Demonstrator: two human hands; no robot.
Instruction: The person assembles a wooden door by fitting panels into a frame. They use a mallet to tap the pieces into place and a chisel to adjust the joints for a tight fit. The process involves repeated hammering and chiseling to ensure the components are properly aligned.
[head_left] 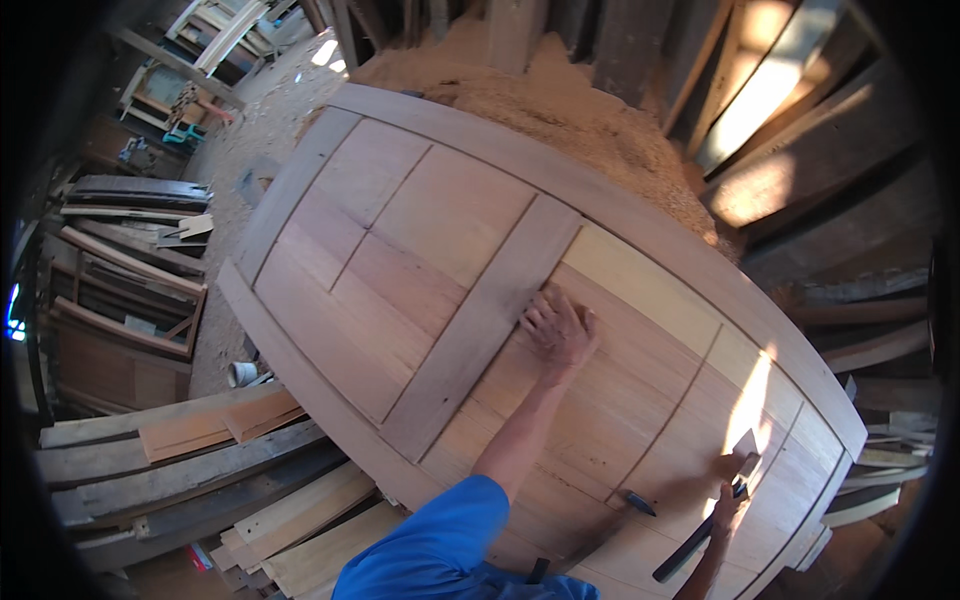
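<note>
A large wooden door (pixel 480 345) with a frame and inset panels lies flat before me. My left hand (pixel 560 328) rests on a panel beside the wide middle rail (pixel 490 325), fingers apart and bent at the tips. Over the door's right part, my right hand (pixel 731 508) is closed around a long, dark-handled tool (pixel 690 545). A brown block-like piece (pixel 746 455) shows just above that hand; whether it belongs to the tool I cannot tell. A dark, pointed metal piece (pixel 640 503) shows on the panel to the left of my right hand, its other end blurred.
Stacked boards (pixel 210 470) lie at the lower left, near a white cup-like container (pixel 241 374). Wooden frames (pixel 130 290) stand farther left. Sawdust (pixel 590 110) is heaped behind the door. Planks (pixel 840 200) lean along the right, with more timber at the far right.
</note>
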